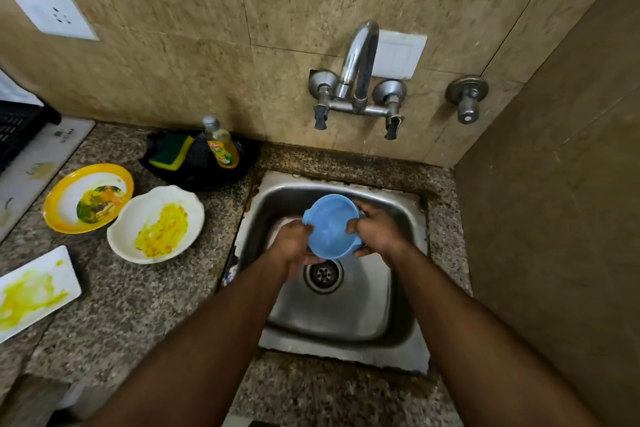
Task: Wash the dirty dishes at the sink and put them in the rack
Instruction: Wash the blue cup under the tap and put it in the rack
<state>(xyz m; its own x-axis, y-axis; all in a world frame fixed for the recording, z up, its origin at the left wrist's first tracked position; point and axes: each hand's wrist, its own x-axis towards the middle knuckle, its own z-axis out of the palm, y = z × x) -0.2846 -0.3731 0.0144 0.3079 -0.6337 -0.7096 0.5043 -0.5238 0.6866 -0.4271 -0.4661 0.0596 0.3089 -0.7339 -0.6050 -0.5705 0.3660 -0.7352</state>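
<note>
Over the steel sink (408,329) I hold a light blue bowl (330,224), tilted so its inside faces me, just above the drain (323,274). My left hand (294,246) grips its left rim and underside. My right hand (377,230) grips its right rim. On the granite counter to the left lie a yellow-rimmed plate (88,198) with food remains, a white bowl (156,224) smeared yellow, and a white rectangular plate (33,291) smeared yellow-green. A black rack (17,130) shows at the far left edge.
A black tray (201,163) behind the dishes holds a green-yellow sponge (171,151) and a dish-soap bottle (220,146). The wall tap (356,76) curves over the sink's back. A brown side wall (554,218) closes the right side. A white board (38,163) lies under the rack.
</note>
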